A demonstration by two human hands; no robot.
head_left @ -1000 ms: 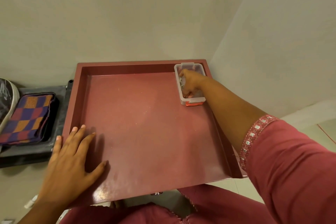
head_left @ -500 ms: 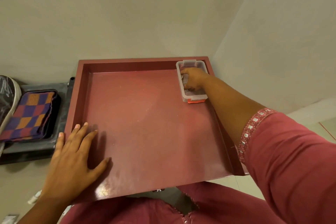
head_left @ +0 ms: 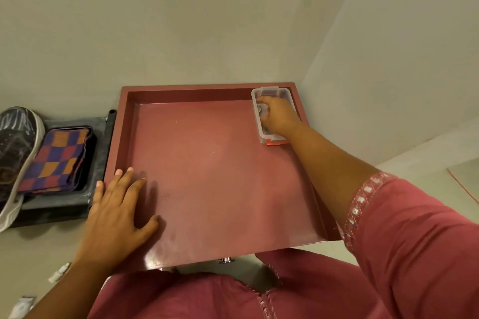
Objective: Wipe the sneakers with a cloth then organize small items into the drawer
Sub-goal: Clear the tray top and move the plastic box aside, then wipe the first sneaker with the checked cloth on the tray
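A shallow dark red drawer (head_left: 207, 163) lies open in front of me. A small clear plastic container (head_left: 259, 122) with an orange clip stands in its far right corner. My right hand (head_left: 278, 116) reaches into the container with curled fingers, around something small and shiny that I cannot make out. My left hand (head_left: 116, 212) rests flat with spread fingers on the drawer's near left corner. A folded checked cloth (head_left: 57, 160) in purple, orange and red lies on a dark tray (head_left: 98, 163) left of the drawer. A dark sneaker with a white sole (head_left: 15, 153) leans at the far left.
Pale walls meet in a corner behind the drawer. A metal knob (head_left: 226, 259) shows under the drawer's front edge. Small white objects (head_left: 59, 272) lie on the floor at the lower left. My pink clothing fills the bottom of the view.
The view has shifted a little. My right hand has moved slightly deeper into the container toward its far end. My left hand stays flat on the drawer's corner.
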